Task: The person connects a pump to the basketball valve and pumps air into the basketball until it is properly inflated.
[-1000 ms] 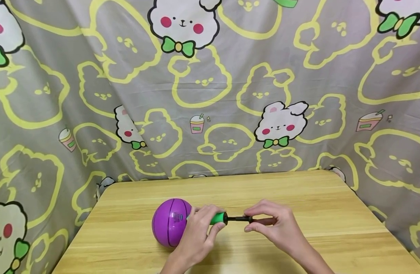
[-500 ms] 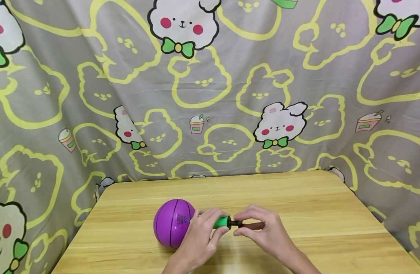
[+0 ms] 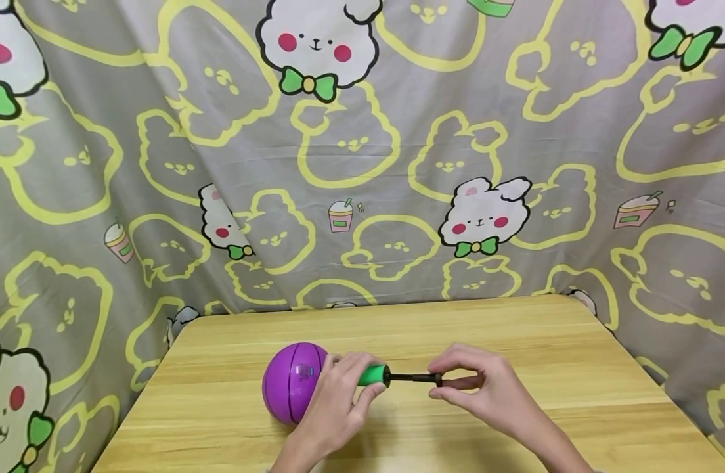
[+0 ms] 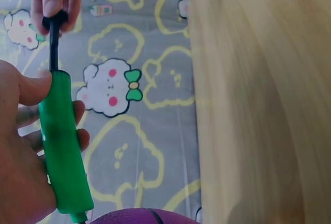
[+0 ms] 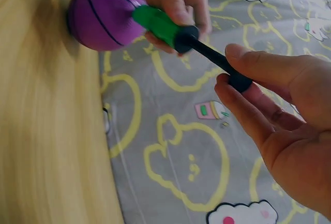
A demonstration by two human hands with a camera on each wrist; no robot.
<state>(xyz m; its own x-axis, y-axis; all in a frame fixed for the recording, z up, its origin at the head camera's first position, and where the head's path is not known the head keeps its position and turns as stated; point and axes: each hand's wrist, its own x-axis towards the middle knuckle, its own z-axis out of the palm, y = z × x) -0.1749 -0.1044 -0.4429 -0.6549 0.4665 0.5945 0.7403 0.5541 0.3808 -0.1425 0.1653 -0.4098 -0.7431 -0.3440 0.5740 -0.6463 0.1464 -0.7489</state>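
Observation:
A small hand pump with a green barrel lies sideways in my left hand, whose fingers wrap round it. Its left end points at a purple basketball and meets the ball's side in the right wrist view. From the barrel's right end a black rod stands drawn well out. My right hand pinches the black knob at the rod's end between thumb and fingertips. The left hand overlaps the ball's right edge in the head view and hides part of the barrel.
A wooden table with light grain lies under the hands and ball. Behind it and along both sides hangs a grey curtain printed with yellow outlines and white bunnies.
My right hand pushed the rod leftward into the barrel by half a second ago, then drew it back out to the right. Ball and left hand shifted slightly right, then back.

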